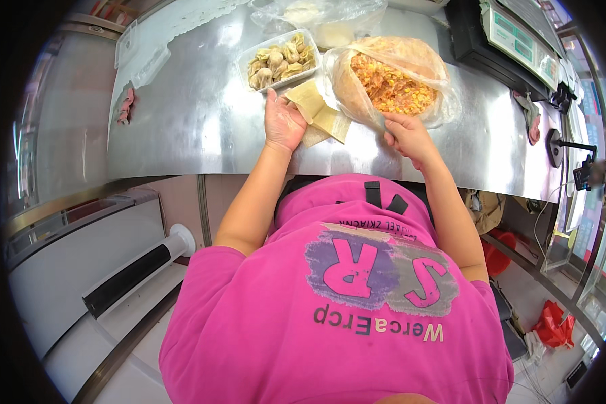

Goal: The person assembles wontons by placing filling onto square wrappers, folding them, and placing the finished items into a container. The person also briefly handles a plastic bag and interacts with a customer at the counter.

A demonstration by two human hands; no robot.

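Observation:
My left hand (284, 126) is turned palm up near the middle of the steel table. Its thumb points toward the tray, and a thin yellowish dough wrapper (306, 101) lies over its fingers, hiding part of them. Just to the right, more square wrappers (331, 124) lie on the metal. My right hand (409, 139) is closed in a pinch at the near edge of a clear plastic bag (347, 81). Orange-red filling with yellow bits (397, 87) fills that bag. What the right fingers hold is hidden. Beyond my left hand, a clear plastic tray (244, 66) holds several wrapped dumplings (291, 69).
A scale (518, 40) stands on a black box (475, 40) at the back right. Another plastic bag (337, 20) with pale contents lies at the far edge. Pinkish cloths (125, 106) hang at the left side, and a phone on a stand (586, 174) is at the right.

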